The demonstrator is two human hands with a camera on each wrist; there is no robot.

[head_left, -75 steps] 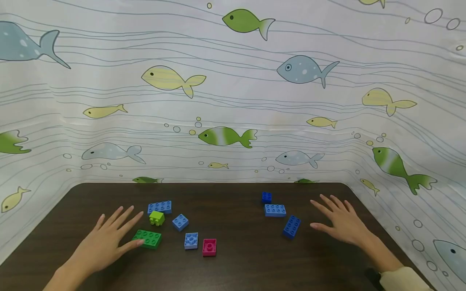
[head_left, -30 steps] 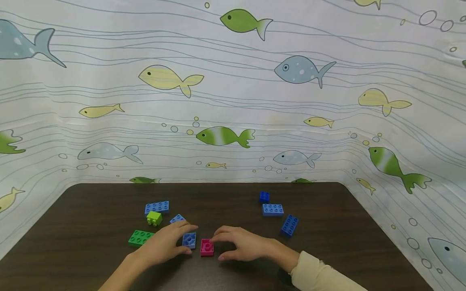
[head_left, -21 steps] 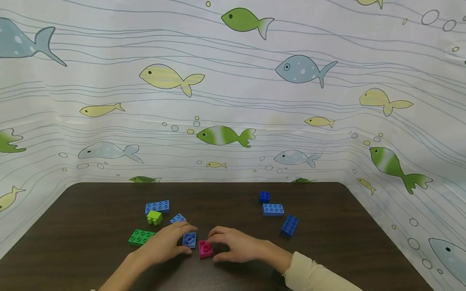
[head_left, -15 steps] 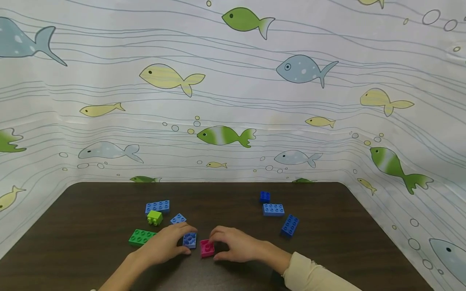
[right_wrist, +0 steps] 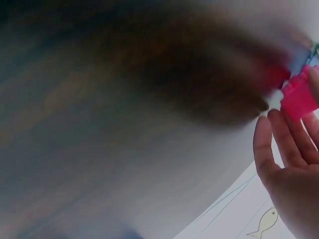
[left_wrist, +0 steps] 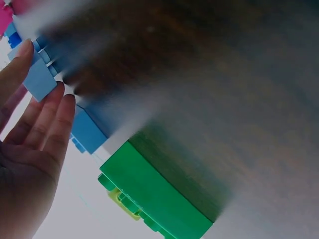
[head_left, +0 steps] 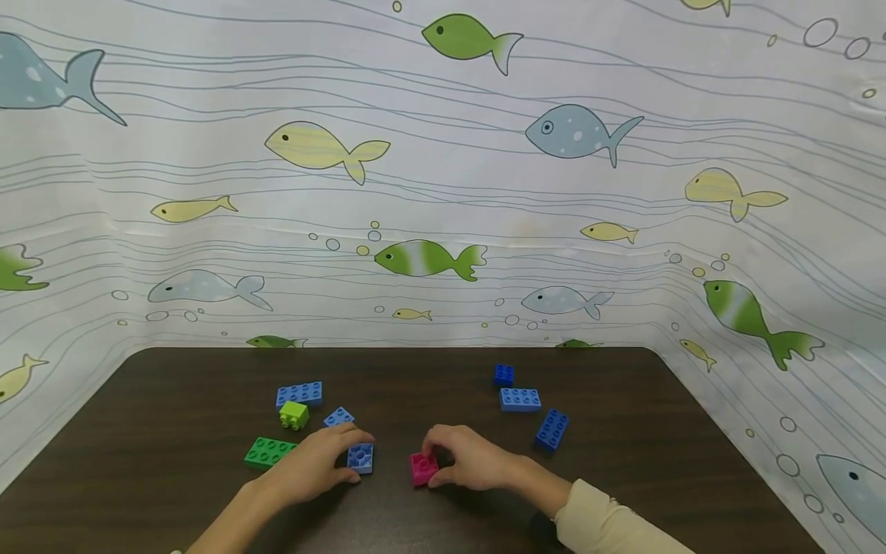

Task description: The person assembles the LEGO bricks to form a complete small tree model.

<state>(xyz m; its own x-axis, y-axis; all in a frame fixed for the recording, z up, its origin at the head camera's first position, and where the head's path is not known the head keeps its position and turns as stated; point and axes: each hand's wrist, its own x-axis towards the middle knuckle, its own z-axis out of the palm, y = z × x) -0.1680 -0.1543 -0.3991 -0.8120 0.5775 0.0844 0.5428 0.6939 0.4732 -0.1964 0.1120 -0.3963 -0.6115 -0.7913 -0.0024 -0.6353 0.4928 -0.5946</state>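
At the middle of the table, my left hand [head_left: 308,465] holds a square light blue toy brick [head_left: 361,459] between thumb and fingers. Its hollow underside faces up, and in the left wrist view this blue brick [left_wrist: 41,82] has its studs toward the tabletop. To the right, my right hand [head_left: 474,460] pinches a square pink brick [head_left: 420,471] by its near right side, also hollow side up. The right wrist view shows the pink brick [right_wrist: 298,101] between thumb and fingertips. A gap of dark tabletop lies between the two held bricks.
Left of centre lie a green brick [head_left: 264,452], a lime brick [head_left: 294,415], a long light blue brick [head_left: 300,394] and a square blue brick [head_left: 339,416]. Three blue bricks, one a dark blue brick [head_left: 551,429], lie at right. A fish-patterned curtain [head_left: 443,192] surrounds the table [head_left: 429,377].
Both hands have come in from the table's sides to the middle. My right hand has gripped the pink brick and shifted it right, away from the blue one. Lately the left hand stays nearly still.
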